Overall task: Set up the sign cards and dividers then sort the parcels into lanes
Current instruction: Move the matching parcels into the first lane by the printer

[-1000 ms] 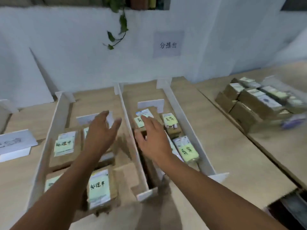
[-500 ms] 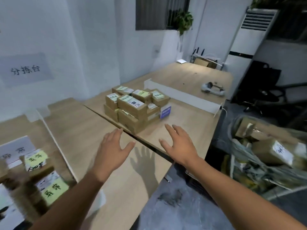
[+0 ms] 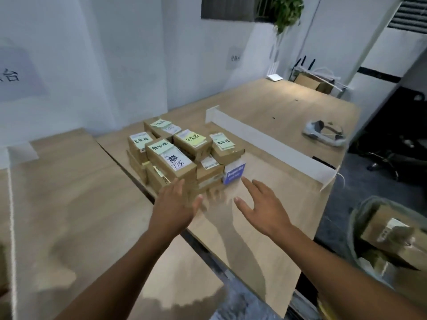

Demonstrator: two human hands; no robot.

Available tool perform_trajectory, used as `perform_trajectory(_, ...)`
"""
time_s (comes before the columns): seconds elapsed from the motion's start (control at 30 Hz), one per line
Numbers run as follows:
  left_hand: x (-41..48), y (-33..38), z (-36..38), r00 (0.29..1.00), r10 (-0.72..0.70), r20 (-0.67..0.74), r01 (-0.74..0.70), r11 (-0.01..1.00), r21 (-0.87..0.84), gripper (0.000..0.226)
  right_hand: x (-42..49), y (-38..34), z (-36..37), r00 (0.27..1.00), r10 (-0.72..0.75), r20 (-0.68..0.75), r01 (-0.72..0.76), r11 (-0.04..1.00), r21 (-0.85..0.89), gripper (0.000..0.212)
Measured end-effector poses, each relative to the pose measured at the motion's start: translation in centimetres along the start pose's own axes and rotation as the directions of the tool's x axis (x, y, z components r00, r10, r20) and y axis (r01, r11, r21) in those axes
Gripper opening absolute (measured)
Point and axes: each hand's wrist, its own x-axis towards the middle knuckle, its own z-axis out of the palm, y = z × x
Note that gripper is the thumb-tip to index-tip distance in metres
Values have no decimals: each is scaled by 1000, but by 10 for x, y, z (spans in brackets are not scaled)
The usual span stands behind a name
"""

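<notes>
Two hands reach out over the worktop (image 3: 288, 199), and neither holds anything. The left hand (image 3: 175, 204) is spread flat with straight fingers. Its blurred fingertips lie right at the near side of the parcels (image 3: 182, 155); whether they touch the cardboard I cannot tell. The right hand (image 3: 261, 206) is just as open, its fingers straight and apart, hovering over bare wood just short of a small blue and white box (image 3: 233, 173) that sits against the right flank of the pile. The parcels are brown cardboard boxes stacked in a tight pile near the left edge of this worktop. Most of the top ones carry a white label and a yellow or green sticky note with handwriting. Beyond the pile a long white divider (image 3: 272, 146) stands upright on the same worktop, one end near the right edge, well apart from both hands. A white gadget (image 3: 323, 132) lies past it towards the far right edge. A second worktop (image 3: 76, 181) adjoins on the left across a dark gap. Down on the right, a sack (image 3: 357, 227) holds more cardboard boxes, and a paper sign (image 3: 13, 75) hangs on the wall at the left.
</notes>
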Motion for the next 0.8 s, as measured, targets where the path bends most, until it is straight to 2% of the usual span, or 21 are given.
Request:
perform_trajectory(0.13,46,-6,-2,997,-68,-35,69,997,34,75,71,-8,17,990,-108,87,94,984,149,70)
perform_trajectory(0.2,74,-16,0,984,-162,-76,164,986,21,73,112,-15,33,980,-156,120,124,962,243,72)
perform_trajectory(0.3,114,-35,14,940,-304,-158,301,953,-39,68,174,-28,66,960,-232,159,171,931,322,80)
perform_trajectory(0.37,137,-44,25,908,-363,-211,346,931,-115,63,211,-40,88,944,-268,194,183,911,369,77)
perform_trajectory(0.47,176,-56,43,866,-446,-224,382,881,-279,53,254,-52,122,910,-345,231,207,859,469,68)
perform_trajectory(0.6,203,-68,73,836,-506,-211,412,834,-367,47,282,-57,157,848,-383,367,142,831,538,68)
perform_trajectory(0.8,199,-62,77,803,-549,-234,420,798,-432,44,280,-50,156,849,-424,316,151,768,623,63)
